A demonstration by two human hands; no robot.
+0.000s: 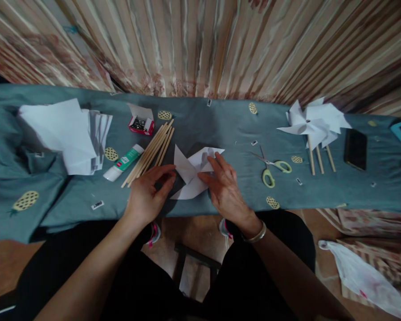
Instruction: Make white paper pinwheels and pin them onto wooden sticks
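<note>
Centrally, a folded-paper pinwheel [194, 183] lies nr tabletop's [235, 129] front edge; R hand's [225, 191] fingers spread on it, L hand's [147, 191] parted alongside, sticks [150, 154] crowding L; open cloth btw R hand & scissors [267, 162].

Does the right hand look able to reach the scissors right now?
Probably yes: the scissors lie off to the right of the right hand with nothing seen between them, though its fingertips are at the folded paper.

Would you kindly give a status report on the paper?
Right hand on folded paper; left hand at its edge, contact unclear. Wooden sticks close to left hand; scissors clear, off to the right.
</note>
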